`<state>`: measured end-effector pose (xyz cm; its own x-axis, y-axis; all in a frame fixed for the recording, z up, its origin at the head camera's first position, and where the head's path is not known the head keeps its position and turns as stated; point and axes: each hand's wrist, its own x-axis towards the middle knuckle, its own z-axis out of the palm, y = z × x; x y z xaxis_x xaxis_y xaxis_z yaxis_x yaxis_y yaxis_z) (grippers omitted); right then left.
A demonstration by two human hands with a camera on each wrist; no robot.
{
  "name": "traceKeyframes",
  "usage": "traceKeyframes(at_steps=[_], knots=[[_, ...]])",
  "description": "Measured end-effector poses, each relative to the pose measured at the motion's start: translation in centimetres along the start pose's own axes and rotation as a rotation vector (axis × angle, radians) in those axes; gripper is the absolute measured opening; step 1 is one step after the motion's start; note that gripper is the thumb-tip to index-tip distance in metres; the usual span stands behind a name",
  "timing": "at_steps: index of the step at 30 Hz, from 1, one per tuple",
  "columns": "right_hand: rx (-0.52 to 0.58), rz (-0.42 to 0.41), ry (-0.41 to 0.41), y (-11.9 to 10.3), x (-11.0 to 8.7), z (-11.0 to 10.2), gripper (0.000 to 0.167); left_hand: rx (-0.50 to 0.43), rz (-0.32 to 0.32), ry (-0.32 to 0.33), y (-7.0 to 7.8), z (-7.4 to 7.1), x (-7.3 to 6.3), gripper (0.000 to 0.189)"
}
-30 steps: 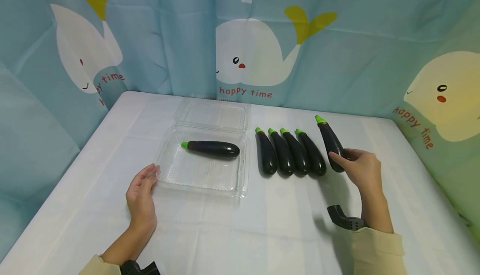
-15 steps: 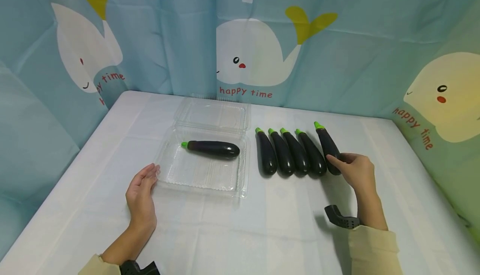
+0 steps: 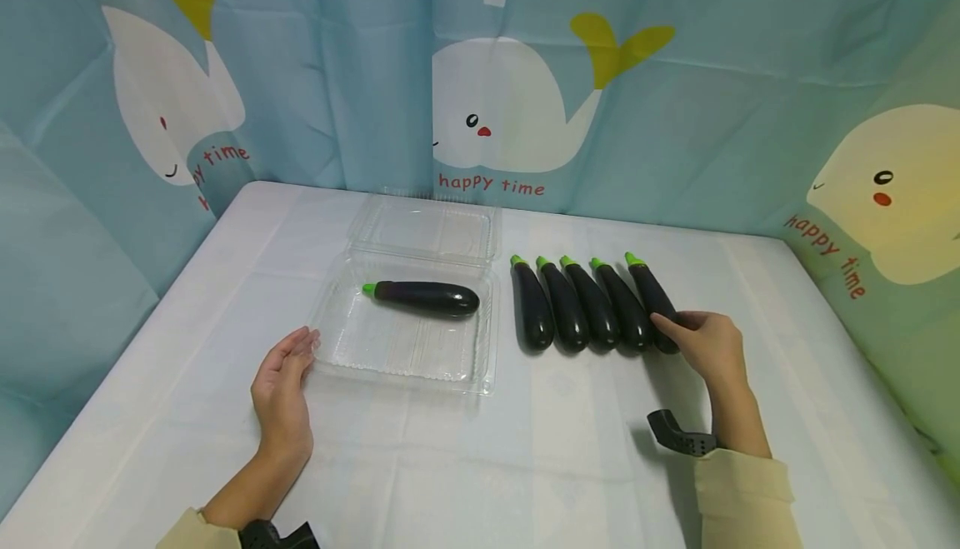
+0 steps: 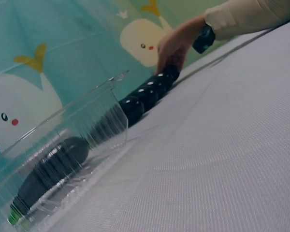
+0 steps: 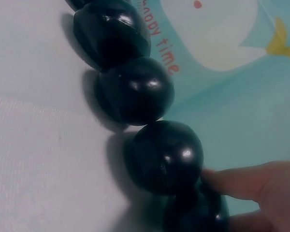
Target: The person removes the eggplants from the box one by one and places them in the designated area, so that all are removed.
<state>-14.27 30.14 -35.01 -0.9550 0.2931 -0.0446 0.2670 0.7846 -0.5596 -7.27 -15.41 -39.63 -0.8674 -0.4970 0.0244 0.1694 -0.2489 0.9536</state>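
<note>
My right hand (image 3: 708, 345) pinches the thick end of the rightmost eggplant (image 3: 651, 295), dark with a bright green stem, at the end of a row on the table. Several like eggplants (image 3: 566, 307) lie side by side to its left, stems pointing away. In the right wrist view, thumb and fingers straddle the lowest eggplant (image 5: 195, 212), close against its neighbour. A clear plastic container (image 3: 397, 357) stands left of the row, lid folded back, with one eggplant (image 3: 427, 297) lying crosswise inside. My left hand (image 3: 283, 395) rests with relaxed fingers at the container's left front corner.
The container's hinged lid (image 3: 423, 228) lies toward the back edge of the white table (image 3: 540, 466). Behind and along both sides hangs a blue-green curtain (image 3: 360, 74) with whale prints.
My right hand has lowered the eggplant and brought it slightly left and toward me, against the end of the row. The left hand and the container have stayed put.
</note>
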Motion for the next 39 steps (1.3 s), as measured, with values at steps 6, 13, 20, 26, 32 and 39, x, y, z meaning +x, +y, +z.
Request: traceKeyframes(at_steps=[6,13,20,26,32,39], knots=[[0.001,0.018,-0.026,0.0,0.1,0.1,0.072,0.001,0.003,-0.001,0.1,0.0,0.0,0.029],[0.002,0.008,-0.03,0.0,0.2,0.1,0.071,-0.012,0.008,0.002,0.0,0.1,0.1,0.029],[-0.01,-0.008,-0.012,0.1,0.1,-0.1,0.073,-0.005,-0.001,0.002,-0.1,0.2,0.1,0.03],[0.001,-0.005,0.021,0.0,0.0,0.0,0.073,0.003,-0.011,0.003,-0.2,0.1,0.2,0.029],[0.033,-0.053,0.118,-0.9,-0.4,-0.4,0.069,0.014,-0.011,0.0,-0.1,-0.1,0.1,0.03],[0.061,-0.114,0.228,3.3,3.2,0.8,0.074,0.019,-0.012,-0.006,-0.2,-0.1,0.1,0.03]])
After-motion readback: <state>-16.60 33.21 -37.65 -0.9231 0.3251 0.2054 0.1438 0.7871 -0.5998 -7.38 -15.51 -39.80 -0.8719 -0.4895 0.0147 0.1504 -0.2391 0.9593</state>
